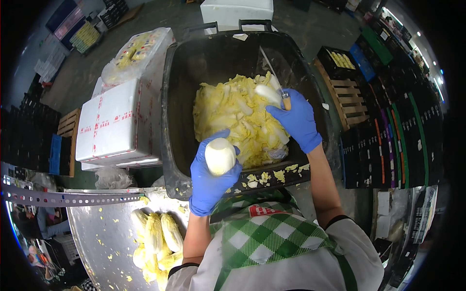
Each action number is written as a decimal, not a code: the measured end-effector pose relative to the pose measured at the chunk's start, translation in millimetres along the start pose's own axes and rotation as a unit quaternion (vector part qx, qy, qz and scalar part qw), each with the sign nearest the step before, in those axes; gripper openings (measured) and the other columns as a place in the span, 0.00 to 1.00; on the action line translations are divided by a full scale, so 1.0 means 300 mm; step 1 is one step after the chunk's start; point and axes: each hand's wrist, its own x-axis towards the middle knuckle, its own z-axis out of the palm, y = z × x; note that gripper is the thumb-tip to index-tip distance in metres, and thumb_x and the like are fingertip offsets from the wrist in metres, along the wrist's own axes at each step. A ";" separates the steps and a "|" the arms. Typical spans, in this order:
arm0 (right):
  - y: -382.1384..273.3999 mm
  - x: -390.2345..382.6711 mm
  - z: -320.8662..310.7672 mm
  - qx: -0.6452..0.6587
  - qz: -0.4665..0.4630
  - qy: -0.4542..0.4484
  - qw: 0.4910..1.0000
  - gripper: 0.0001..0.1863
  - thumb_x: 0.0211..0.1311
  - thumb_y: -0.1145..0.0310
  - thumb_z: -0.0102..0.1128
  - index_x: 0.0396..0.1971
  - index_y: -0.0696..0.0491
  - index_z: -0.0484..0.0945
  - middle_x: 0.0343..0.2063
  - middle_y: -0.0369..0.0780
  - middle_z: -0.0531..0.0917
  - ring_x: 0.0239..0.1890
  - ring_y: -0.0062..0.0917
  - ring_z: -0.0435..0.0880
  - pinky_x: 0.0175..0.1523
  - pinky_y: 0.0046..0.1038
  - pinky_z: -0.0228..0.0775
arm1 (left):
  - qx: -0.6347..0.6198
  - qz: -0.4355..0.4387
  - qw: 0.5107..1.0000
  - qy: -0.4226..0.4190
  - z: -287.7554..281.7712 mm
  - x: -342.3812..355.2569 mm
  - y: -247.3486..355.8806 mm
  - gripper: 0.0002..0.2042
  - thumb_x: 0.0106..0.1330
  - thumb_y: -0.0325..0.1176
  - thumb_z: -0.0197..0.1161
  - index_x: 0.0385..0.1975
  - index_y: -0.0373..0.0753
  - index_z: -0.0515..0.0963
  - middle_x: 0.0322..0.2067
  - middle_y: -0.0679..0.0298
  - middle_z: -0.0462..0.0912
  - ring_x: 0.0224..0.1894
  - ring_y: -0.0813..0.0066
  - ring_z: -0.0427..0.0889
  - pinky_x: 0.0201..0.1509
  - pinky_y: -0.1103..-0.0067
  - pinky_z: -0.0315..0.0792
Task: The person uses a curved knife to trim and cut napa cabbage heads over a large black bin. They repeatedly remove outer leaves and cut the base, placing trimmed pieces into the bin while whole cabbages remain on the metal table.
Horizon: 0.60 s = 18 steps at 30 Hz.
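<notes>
Closest to me is the worker's green-checked apron (272,237), with a red patch (262,210) carrying pale lettering, creased and only partly legible. Just beyond it, the left hand (208,177) has its fingers and thumb curled firmly round a cabbage (220,156), held at the near edge of the bin (171,180). Its pale end faces up, so the long axis seems to stand nearly upright; the lower part is hidden by the glove.

Farther out, the right hand (302,121) is closed on a knife (271,70), blade pointing away and slightly left. The cabbage lies left of those fingers and nearer the body, well apart from the blade. Loose leaves (228,109) are heaped in the bin below. Past its left side, a white box (109,123) bears small red printing; at right stand dark crates (388,140).
</notes>
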 end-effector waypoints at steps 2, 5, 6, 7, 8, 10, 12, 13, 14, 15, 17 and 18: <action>-0.022 -0.029 -0.019 0.131 0.032 -0.064 0.989 0.24 0.45 0.70 0.77 0.44 0.55 0.79 0.31 0.36 0.79 0.35 0.15 0.77 0.41 0.24 0.72 | 0.019 0.066 0.998 -0.002 -0.003 -0.006 0.001 0.35 0.52 0.21 0.65 0.65 0.35 0.64 0.56 0.58 0.75 0.55 0.73 0.75 0.61 0.76 0.69; -0.114 -0.137 -0.059 0.392 0.090 -0.229 0.887 0.24 0.45 0.73 0.78 0.44 0.55 0.77 0.36 0.35 0.79 0.40 0.13 0.75 0.46 0.23 0.72 | -0.092 0.077 0.993 -0.023 0.001 -0.009 0.005 0.35 0.57 0.25 0.62 0.67 0.34 0.61 0.64 0.58 0.66 0.61 0.70 0.70 0.66 0.75 0.63; -0.147 -0.171 -0.067 0.462 0.084 -0.267 0.841 0.23 0.44 0.74 0.78 0.41 0.55 0.77 0.36 0.35 0.79 0.39 0.13 0.75 0.46 0.23 0.72 | -0.156 0.062 0.985 -0.033 0.005 -0.009 0.006 0.35 0.58 0.27 0.61 0.68 0.34 0.60 0.67 0.58 0.63 0.63 0.69 0.68 0.68 0.74 0.61; -0.173 -0.189 -0.069 0.528 0.078 -0.302 0.789 0.22 0.44 0.74 0.78 0.39 0.56 0.76 0.37 0.35 0.79 0.39 0.14 0.75 0.46 0.22 0.71 | -0.110 0.081 0.990 -0.032 0.007 -0.010 0.007 0.34 0.59 0.28 0.60 0.68 0.33 0.60 0.67 0.59 0.63 0.63 0.70 0.68 0.68 0.74 0.60; -0.191 -0.195 -0.066 0.506 0.085 -0.299 0.805 0.20 0.44 0.75 0.78 0.35 0.55 0.75 0.37 0.36 0.79 0.39 0.15 0.75 0.46 0.22 0.71 | -0.068 0.094 0.993 -0.027 0.010 -0.012 0.006 0.33 0.61 0.29 0.59 0.68 0.33 0.60 0.67 0.59 0.63 0.63 0.70 0.68 0.69 0.74 0.60; -0.212 -0.195 -0.060 0.467 0.093 -0.290 0.830 0.17 0.46 0.77 0.76 0.27 0.53 0.71 0.39 0.37 0.80 0.39 0.16 0.76 0.46 0.21 0.71 | -0.094 0.067 0.993 -0.012 0.013 -0.017 0.004 0.29 0.63 0.28 0.59 0.66 0.32 0.63 0.64 0.60 0.68 0.62 0.70 0.70 0.67 0.75 0.62; -0.211 -0.177 -0.052 0.506 0.147 -0.311 0.791 0.16 0.47 0.78 0.74 0.25 0.54 0.70 0.39 0.37 0.80 0.39 0.17 0.77 0.46 0.22 0.71 | -0.186 -0.001 0.982 0.033 0.011 -0.018 -0.001 0.24 0.64 0.28 0.63 0.61 0.33 0.69 0.54 0.61 0.77 0.53 0.74 0.76 0.61 0.76 0.69; -0.208 -0.171 -0.049 0.528 0.167 -0.319 0.769 0.15 0.48 0.79 0.73 0.24 0.54 0.70 0.39 0.38 0.81 0.39 0.18 0.78 0.46 0.23 0.71 | -0.232 -0.008 0.972 0.038 0.008 -0.016 -0.005 0.23 0.63 0.28 0.65 0.58 0.33 0.71 0.51 0.62 0.79 0.51 0.75 0.78 0.58 0.76 0.71; -0.204 -0.168 -0.050 0.503 0.182 -0.336 0.775 0.11 0.50 0.80 0.71 0.28 0.57 0.74 0.38 0.38 0.82 0.39 0.18 0.79 0.47 0.23 0.72 | -0.250 -0.005 0.967 0.051 0.008 -0.015 -0.009 0.21 0.63 0.28 0.66 0.55 0.34 0.72 0.48 0.62 0.80 0.48 0.77 0.79 0.56 0.76 0.73; -0.203 -0.171 -0.051 0.536 0.183 -0.326 0.757 0.11 0.50 0.80 0.70 0.29 0.57 0.75 0.38 0.38 0.82 0.39 0.19 0.79 0.46 0.23 0.72 | -0.262 -0.011 0.963 0.055 0.006 -0.012 -0.014 0.21 0.62 0.27 0.66 0.55 0.35 0.72 0.47 0.62 0.80 0.48 0.77 0.79 0.56 0.76 0.73; -0.207 -0.189 -0.055 0.586 0.196 -0.301 0.726 0.11 0.50 0.80 0.70 0.31 0.58 0.76 0.37 0.38 0.82 0.39 0.19 0.79 0.46 0.23 0.72 | -0.300 -0.011 0.952 0.061 0.004 -0.003 -0.021 0.20 0.62 0.26 0.66 0.54 0.35 0.72 0.46 0.63 0.80 0.47 0.76 0.79 0.55 0.76 0.73; -0.209 -0.205 -0.066 0.555 0.177 -0.281 0.762 0.12 0.49 0.77 0.72 0.31 0.59 0.76 0.38 0.39 0.82 0.40 0.19 0.79 0.47 0.24 0.72 | -0.256 0.001 0.963 0.084 0.006 0.003 -0.025 0.27 0.63 0.35 0.66 0.61 0.35 0.69 0.49 0.60 0.80 0.49 0.71 0.79 0.56 0.73 0.74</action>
